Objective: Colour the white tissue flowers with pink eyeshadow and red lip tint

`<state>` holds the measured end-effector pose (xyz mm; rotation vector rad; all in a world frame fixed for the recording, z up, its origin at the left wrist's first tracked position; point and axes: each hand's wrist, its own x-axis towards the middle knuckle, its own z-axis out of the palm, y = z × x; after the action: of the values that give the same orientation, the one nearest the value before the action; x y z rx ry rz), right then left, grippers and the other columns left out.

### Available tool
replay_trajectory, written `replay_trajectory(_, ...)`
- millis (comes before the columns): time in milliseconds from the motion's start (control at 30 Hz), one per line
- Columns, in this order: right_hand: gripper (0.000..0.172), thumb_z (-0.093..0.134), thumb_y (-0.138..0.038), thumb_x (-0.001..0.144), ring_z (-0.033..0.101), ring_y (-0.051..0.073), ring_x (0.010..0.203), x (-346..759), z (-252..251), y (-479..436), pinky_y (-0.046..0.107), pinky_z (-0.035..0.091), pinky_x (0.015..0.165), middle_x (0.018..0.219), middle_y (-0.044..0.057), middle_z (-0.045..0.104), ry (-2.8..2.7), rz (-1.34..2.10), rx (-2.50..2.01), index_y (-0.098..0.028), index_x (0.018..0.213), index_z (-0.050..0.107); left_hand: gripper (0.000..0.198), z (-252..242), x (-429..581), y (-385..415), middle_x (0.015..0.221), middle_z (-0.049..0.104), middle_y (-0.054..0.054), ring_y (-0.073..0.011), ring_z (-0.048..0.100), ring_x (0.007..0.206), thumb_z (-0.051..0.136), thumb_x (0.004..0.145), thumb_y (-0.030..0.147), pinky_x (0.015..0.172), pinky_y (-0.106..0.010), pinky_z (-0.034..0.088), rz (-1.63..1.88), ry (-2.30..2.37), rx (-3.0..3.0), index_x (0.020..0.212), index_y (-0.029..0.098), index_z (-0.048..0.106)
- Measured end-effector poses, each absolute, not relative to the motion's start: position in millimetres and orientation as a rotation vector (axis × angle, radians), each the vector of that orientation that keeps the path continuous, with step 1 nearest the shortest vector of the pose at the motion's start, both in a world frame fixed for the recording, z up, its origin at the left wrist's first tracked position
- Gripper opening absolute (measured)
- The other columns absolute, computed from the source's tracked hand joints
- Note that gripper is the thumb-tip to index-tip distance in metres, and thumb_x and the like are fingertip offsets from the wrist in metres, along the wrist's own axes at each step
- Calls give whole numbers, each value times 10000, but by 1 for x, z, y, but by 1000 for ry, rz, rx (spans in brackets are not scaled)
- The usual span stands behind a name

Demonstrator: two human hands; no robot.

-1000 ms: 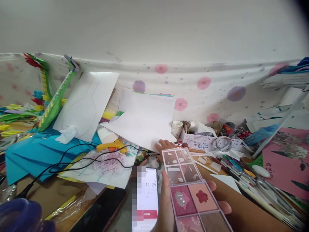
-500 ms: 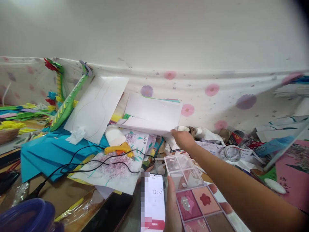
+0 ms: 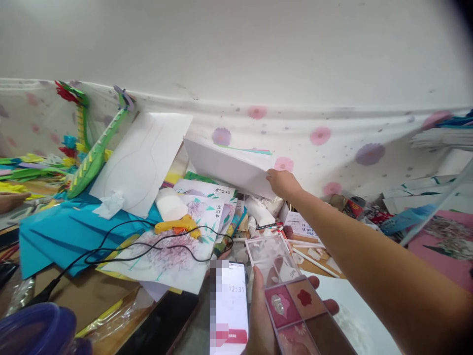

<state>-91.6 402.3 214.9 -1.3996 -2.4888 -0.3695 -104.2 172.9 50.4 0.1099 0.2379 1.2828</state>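
My left hand [image 3: 260, 315] is wrapped around an open makeup palette [image 3: 290, 328] at the bottom centre, thumb on its left side and fingertips showing on the right. The palette holds pressed powders in pink, peach and brown, and its clear lid [image 3: 269, 256] is tilted back. Farther off, my right hand [image 3: 284, 184] pinches the right edge of a white sheet of paper [image 3: 229, 165], which is raised at a slant. More sheets lie behind it. Below the raised sheet are flower drawings [image 3: 199, 207] with writing.
A phone [image 3: 231, 305] showing a timer stands left of the palette. A yellow glue gun [image 3: 177, 224] with a black cable rests on drawings. Blue paper [image 3: 55, 236], a large white sheet [image 3: 142, 162], green paper figures [image 3: 98, 158] and a purple container [image 3: 33, 330] are at left.
My right hand has moved up with the white sheet, tilting its near edge higher. More of the drawings beneath now show. The palette stays in my left hand, slightly lower in view.
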Motion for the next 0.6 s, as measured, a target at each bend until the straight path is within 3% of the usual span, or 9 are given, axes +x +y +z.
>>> replay_trajectory(367,306,587,-333,941,634,217,1008,-114,177,375,425,548,844,1217,85,613,-2628,-181,-1239,-184,1209,584,798,69,-107,163,1167,707,-178,-406,673,1005,456,777,777,901,-533,437,1362,175,79,1301,193,602)
replay_trajectory(600,310,591,-332,939,638,217,997,-126,135,355,425,550,837,1202,82,619,-2744,-32,-1069,-176,1207,584,1149,79,-103,156,1018,720,-294,-451,647,1023,275,660,931,844,-512,474,1237,103,308,1192,-10,667)
